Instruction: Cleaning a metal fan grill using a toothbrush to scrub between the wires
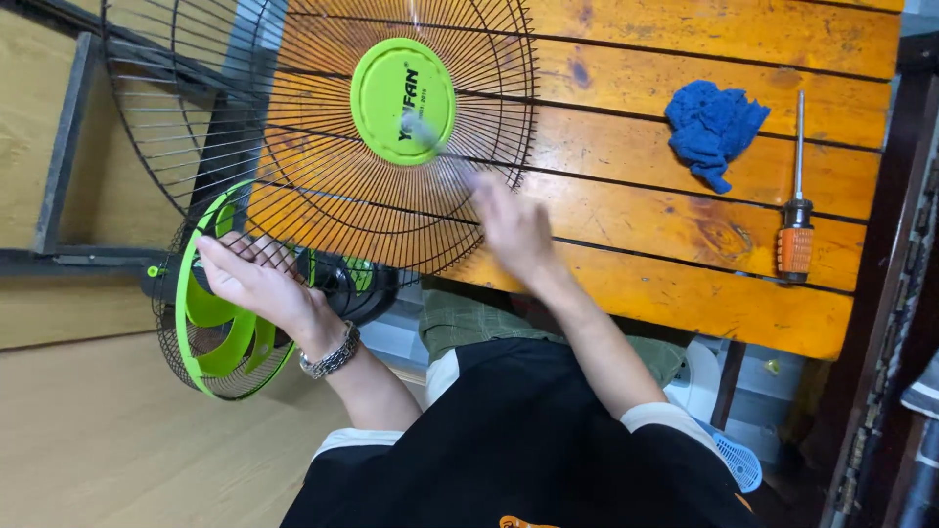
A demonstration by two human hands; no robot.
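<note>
A person works on a dismantled fan at an orange wooden table (685,127)

The left hand (256,279), fingers spread open, rests on the green-bladed fan body with its black rear wire guard (220,337) off the table's edge; the right hand (514,230), blurred so its fingers cannot be read, is beside the black wire front grille with its round green plastic centre cap (402,101) lying on the table

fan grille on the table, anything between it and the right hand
Nothing visible does. The blurred right hand is already at the black wire fan grille's lower right edge, over the wooden table. The blue cloth and orange-handled screwdriver lie apart, further right.
</note>
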